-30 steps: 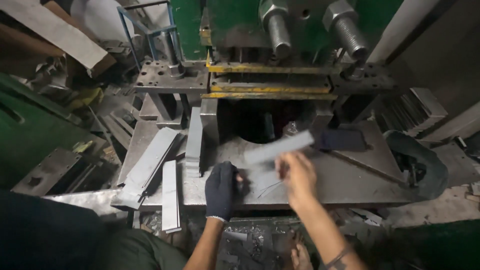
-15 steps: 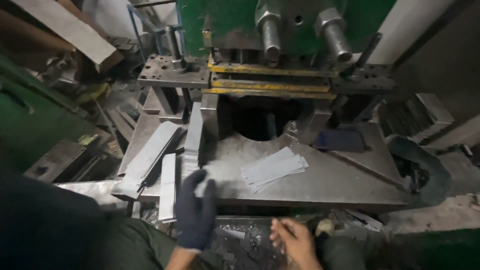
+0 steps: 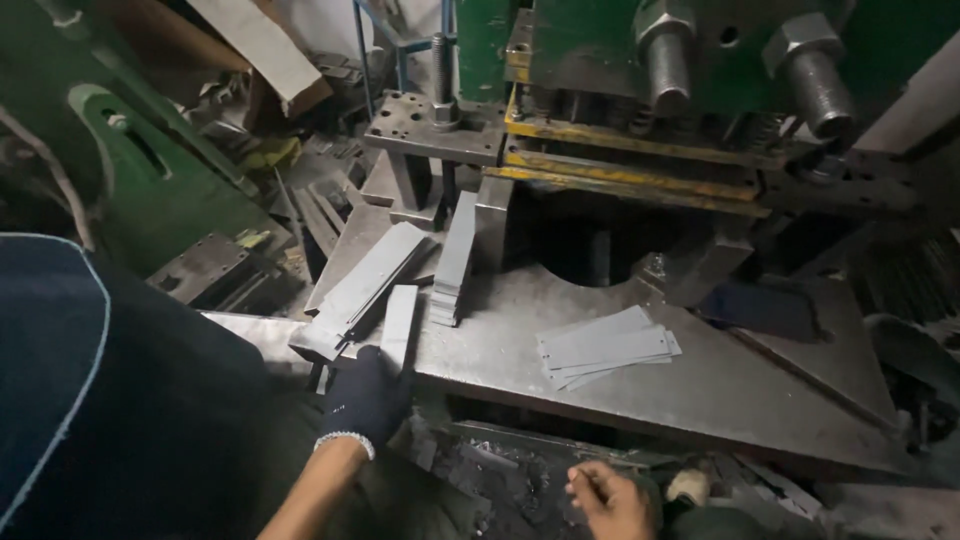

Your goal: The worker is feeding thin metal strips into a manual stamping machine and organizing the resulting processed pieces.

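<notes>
**Gloved hand on metal strip at press table edge**

Left hand [image 3: 368,398], in a dark knit glove w/ white cuff, is resting on the near end of a narrow grey metal strip [image 3: 399,318] at the front edge of the steel table [image 3: 720,390]. Fingers are curling over the strip's end and touching it; can't tell if they're actually clamping it or just lying on top.

Just left of that hand, a wider bundle of flat plates [image 3: 360,290] is lying at a slant, its low end hanging past the table edge right beside the glove. Just beyond the strip, away from the person, a neat stack of strips [image 3: 455,262] is standing on edge against the press base.

Right hand [image 3: 610,498], bare, is hanging below the table's front edge, well apart from the left. Fingers are loosely bent, nothing visible in them. A small pale knob [image 3: 688,486] is sitting just right of it.

Up and away from the right hand, on the table top, a small fanned pile of punched plates [image 3: 605,347] is lying flat, not touched by either hand. Behind the pile is the round cut-out in the table, and above that the green press [image 3: 700,60] w/ yellow-edged die plates [image 3: 620,165] and two big bolts.

Far left: green machine frame [image 3: 150,170], scrap metal on the floor.
</notes>
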